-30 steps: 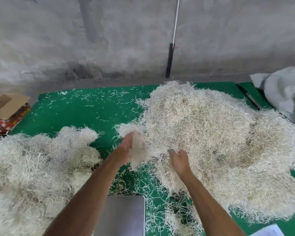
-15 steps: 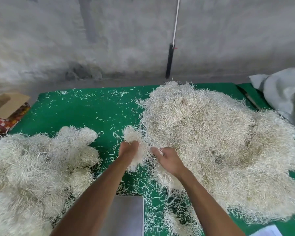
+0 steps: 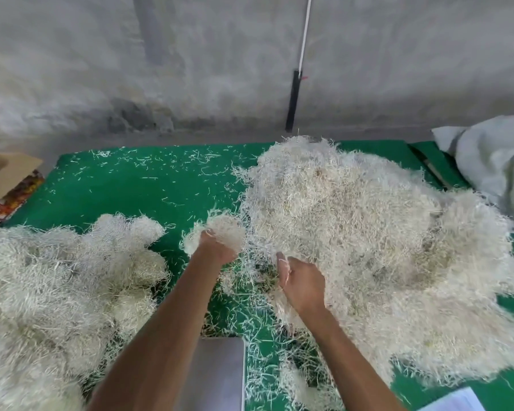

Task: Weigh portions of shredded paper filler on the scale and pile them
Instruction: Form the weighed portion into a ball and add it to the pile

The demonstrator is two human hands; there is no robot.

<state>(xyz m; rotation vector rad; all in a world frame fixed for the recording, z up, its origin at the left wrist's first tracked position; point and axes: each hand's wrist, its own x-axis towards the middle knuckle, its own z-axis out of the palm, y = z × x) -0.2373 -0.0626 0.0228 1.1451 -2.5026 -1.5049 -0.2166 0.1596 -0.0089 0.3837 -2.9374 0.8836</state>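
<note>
A big heap of pale shredded paper filler (image 3: pixel 368 241) covers the right half of the green table cover (image 3: pixel 161 188). My left hand (image 3: pixel 215 252) grips a small clump of filler (image 3: pixel 220 228) just off the heap's left edge, above the cover. To its right my right hand (image 3: pixel 304 284) curls its fingers into the heap's near edge, thumb up, with strands hanging below it. The scale's grey metal platform (image 3: pixel 221 378) lies at the bottom centre, bare, partly hidden by my left forearm. A second pile of filler (image 3: pixel 57 277) sits at the left.
Loose shreds litter the cover between the piles and around the scale. A grey cloth bundle (image 3: pixel 493 164) lies at the far right, a cardboard box (image 3: pixel 9 176) at the far left. A white sheet (image 3: pixel 454 401) shows at the bottom right. A concrete wall stands behind, a pole (image 3: pixel 294 99) leaning on it.
The clump in my left hand has come free of the heap and shifted slightly left and up. My right hand stayed at the heap's near edge, shifting only slightly sideways.
</note>
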